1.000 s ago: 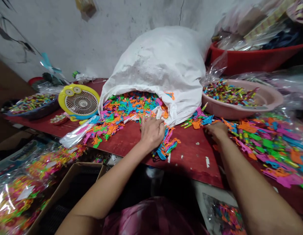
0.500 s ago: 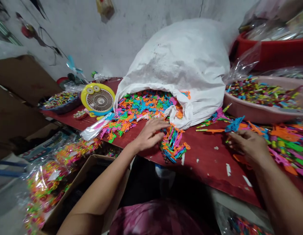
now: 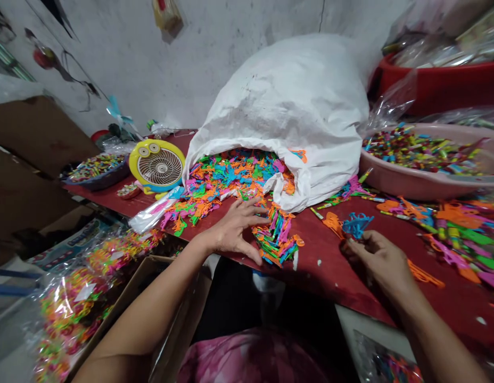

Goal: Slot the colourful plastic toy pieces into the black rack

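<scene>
Pinching a small blue plastic piece (image 3: pixel 356 225) between its fingertips, the right hand (image 3: pixel 380 261) is over the red-topped bench (image 3: pixel 319 244), with a flat orange plastic piece (image 3: pixel 334 224) near it. The left hand (image 3: pixel 236 227), released with fingers spread, is beside a small heap of multicoloured plastic pieces (image 3: pixel 279 239) before the bulging white fabric sack (image 3: pixel 287 101).

room right of the stacked pieces (image 3: pixel 279 239); white sack (image 3: pixel 287 96) blocks behind.
</scene>
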`<state>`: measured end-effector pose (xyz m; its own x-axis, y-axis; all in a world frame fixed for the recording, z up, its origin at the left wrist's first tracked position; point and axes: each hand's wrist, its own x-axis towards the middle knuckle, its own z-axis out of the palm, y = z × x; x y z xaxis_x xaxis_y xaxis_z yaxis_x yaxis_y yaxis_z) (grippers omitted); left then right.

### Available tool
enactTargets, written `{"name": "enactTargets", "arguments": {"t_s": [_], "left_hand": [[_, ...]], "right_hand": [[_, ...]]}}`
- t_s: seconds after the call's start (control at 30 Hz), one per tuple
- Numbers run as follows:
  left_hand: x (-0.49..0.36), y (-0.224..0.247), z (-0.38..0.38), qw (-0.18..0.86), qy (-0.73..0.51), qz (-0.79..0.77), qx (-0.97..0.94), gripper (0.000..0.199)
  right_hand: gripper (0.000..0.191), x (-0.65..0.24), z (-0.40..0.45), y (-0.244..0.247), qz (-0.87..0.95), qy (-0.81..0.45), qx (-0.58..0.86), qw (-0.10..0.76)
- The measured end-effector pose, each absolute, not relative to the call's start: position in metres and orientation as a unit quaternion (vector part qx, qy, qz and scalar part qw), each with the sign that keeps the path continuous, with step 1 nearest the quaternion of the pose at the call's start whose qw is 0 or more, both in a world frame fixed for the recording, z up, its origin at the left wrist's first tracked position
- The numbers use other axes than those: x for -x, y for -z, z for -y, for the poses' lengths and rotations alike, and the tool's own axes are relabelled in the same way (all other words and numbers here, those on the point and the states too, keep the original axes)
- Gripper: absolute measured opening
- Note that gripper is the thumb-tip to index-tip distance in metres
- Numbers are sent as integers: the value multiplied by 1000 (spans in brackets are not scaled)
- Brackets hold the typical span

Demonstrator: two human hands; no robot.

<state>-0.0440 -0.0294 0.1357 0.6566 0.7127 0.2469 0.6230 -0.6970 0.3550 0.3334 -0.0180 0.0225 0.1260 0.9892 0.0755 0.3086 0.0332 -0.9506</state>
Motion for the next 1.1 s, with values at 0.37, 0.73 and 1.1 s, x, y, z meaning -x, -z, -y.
{"name": "enactTargets", "arguments": {"t_s": [0.37, 0.73, 1.1], "left_hand": [[21, -131, 39, 38, -197, -418, -886, 50], [9, -99, 39, -42, -285, -440, -851, 51], [-78, -110, 26, -85, -249, -663, -701, 72]], "right_hand": [[33, -308, 41, -16, 565, -356, 583, 462], [31, -300, 43, -9, 561, -351, 580, 475], [38, -267, 58, -23, 485, -424, 548, 534]]}}
